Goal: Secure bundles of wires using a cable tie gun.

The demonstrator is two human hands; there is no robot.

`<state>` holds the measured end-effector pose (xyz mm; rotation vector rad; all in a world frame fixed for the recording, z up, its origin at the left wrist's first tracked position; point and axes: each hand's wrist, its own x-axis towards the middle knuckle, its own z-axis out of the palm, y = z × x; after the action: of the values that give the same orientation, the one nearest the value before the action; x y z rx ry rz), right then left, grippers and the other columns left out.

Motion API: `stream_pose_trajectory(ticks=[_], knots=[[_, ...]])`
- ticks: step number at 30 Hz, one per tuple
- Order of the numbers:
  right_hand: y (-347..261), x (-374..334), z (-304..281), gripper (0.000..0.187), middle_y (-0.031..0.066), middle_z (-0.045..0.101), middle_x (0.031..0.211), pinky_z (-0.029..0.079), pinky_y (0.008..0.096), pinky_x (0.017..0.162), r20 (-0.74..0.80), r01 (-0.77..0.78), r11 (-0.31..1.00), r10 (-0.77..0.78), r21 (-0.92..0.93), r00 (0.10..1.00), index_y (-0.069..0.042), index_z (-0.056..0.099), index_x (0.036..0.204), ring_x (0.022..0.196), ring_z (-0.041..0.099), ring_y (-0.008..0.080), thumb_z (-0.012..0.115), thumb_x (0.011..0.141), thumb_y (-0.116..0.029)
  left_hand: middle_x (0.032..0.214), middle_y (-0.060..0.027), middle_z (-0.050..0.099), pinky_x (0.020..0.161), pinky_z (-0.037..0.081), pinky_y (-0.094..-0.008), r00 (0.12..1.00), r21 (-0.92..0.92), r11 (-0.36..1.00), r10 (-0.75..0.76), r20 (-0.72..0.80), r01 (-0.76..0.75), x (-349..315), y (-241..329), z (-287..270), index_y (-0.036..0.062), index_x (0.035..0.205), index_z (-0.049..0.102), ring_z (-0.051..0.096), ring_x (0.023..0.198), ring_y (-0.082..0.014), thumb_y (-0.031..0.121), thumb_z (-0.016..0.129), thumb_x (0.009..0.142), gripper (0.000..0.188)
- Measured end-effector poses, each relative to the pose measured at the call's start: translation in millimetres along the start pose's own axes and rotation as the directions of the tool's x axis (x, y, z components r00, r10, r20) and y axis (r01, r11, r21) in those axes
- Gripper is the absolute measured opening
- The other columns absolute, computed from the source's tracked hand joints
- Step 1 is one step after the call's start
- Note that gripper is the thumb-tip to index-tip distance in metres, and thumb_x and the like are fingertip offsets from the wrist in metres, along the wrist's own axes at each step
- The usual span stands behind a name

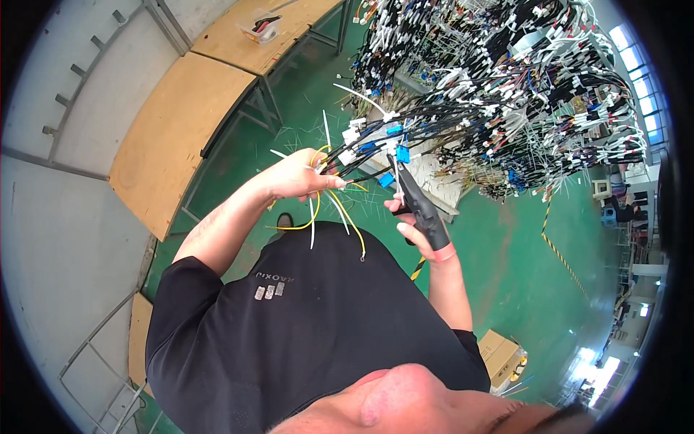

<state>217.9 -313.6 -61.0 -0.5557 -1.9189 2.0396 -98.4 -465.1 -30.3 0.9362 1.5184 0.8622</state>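
Note:
My left hand is closed around a bundle of wires, thumb pointing right. Yellow wires, one ending in a ring terminal, and white cable tie tails stick out around the fingers. From there the black wire harness runs up and right, with white connectors and blue connectors on it. My right hand grips a black cable tie gun, its nose up against the harness beside the blue connectors. A white cable tie juts out at the upper left of the harness.
A large heap of wire harnesses fills the upper right. Wooden-topped tables stand along the left wall, one bearing a plastic box. A cardboard box sits on the green floor at lower right. Black-yellow tape marks the floor.

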Motion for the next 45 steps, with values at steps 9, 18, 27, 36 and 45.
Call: stream_pose_trajectory(ticks=[9, 18, 27, 36, 45], knots=[[19, 6, 17, 0.03, 0.0057, 0.07, 0.092, 0.056, 0.0318, 0.081, -0.166, 0.156, 0.951, -0.205, -0.269, 0.965, -0.003, 0.071, 0.116, 0.086, 0.068, 0.0157, 0.073, 0.087, -0.007, 0.066, 0.0044, 0.057, 0.046, 0.041, -0.0242, 0.998, -0.018, 1.0, -0.022, 0.055, 0.023, 2, 2, 5, 0.0067, 0.086, 0.062, 0.054, 0.053, -0.005, 0.029, 0.089, 0.093, 0.035], [10, -5, 18, 0.016, 0.0067, 0.061, 0.071, 0.05, 0.0342, 0.063, -0.234, 0.104, 0.861, -0.248, -0.497, 0.94, -0.003, 0.065, 0.084, 0.062, 0.059, 0.0207, 0.077, 0.087, -0.012, 0.067, 0.0049, 0.056, 0.046, 0.043, -0.0243, 0.996, -0.053, 0.998, 0.021, 0.09, -0.016, 2, -3, -2, 0.0074, 0.089, 0.062, 0.055, 0.055, -0.0054, 0.031, 0.087, 0.094, 0.035], [19, -8, -2, 0.049, 0.0162, 0.06, 0.115, 0.052, 0.0451, 0.095, -0.037, 0.262, 0.602, -0.438, -0.755, 0.898, 0.0, 0.062, 0.122, 0.106, 0.061, 0.0386, 0.078, 0.076, -0.001, 0.063, 0.0018, 0.06, 0.04, 0.036, -0.0215, 0.999, -0.368, 0.93, -0.007, 0.038, 0.021, 7, -20, -4, 0.0057, 0.093, 0.073, 0.053, 0.047, -0.005, 0.028, 0.079, 0.101, 0.024], [-29, -13, -20, 0.047, 0.0123, 0.07, 0.112, 0.052, 0.0368, 0.099, 0.096, 0.297, 0.896, -0.281, -0.331, 0.955, 0.002, 0.068, 0.125, 0.108, 0.068, 0.0264, 0.079, 0.087, -0.024, 0.063, -0.0025, 0.064, 0.036, 0.038, -0.0205, 0.998, -0.464, 0.884, -0.039, 0.042, 0.054, 12, -25, -4, 0.0058, 0.092, 0.073, 0.052, 0.041, -0.0057, 0.026, 0.077, 0.102, 0.023], [5, -1, -36, 0.051, 0.0079, 0.071, 0.112, 0.052, 0.0382, 0.103, -0.022, 0.102, 0.991, -0.104, -0.089, 0.994, -0.002, 0.067, 0.133, 0.109, 0.067, 0.0197, 0.08, 0.089, -0.022, 0.068, -0.006, 0.064, 0.033, 0.037, -0.0232, 0.988, -0.669, 0.735, -0.008, 0.157, 0.112, 6, -30, -5, -0.0009, 0.099, 0.071, 0.056, 0.045, -0.0113, 0.027, 0.078, 0.101, 0.028]])
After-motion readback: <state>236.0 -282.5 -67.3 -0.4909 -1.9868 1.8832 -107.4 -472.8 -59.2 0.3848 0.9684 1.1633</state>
